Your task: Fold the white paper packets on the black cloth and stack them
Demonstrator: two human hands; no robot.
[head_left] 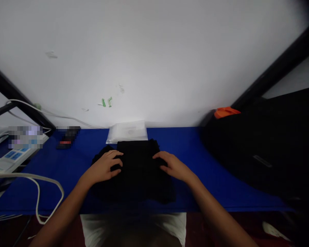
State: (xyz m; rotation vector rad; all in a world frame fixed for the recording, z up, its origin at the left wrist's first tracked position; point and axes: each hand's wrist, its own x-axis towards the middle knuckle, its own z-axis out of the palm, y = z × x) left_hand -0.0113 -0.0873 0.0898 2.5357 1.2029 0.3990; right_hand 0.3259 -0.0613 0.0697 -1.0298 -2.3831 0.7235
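Note:
A black piece of folded cloth (137,175), perhaps a garment, lies on the blue tabletop (187,147) in front of me. Its exact kind is hard to tell in the dark fabric. On its left part rests my left hand (105,166), fingers spread and slightly curved. My right hand (171,164) touches the cloth's right edge, its fingers apart and stretched toward the middle. Neither hand grips the fabric. Just behind the cloth lies a flat stack of clear plastic bags (128,131), partly covered by it at the front.
A large black bag (260,147) with an orange piece (226,112) on top stands at the right. White cables (48,179), a white-blue box (18,156) and a dark remote-like object (68,138) lie at the left. Behind the table rises a white wall (154,61).

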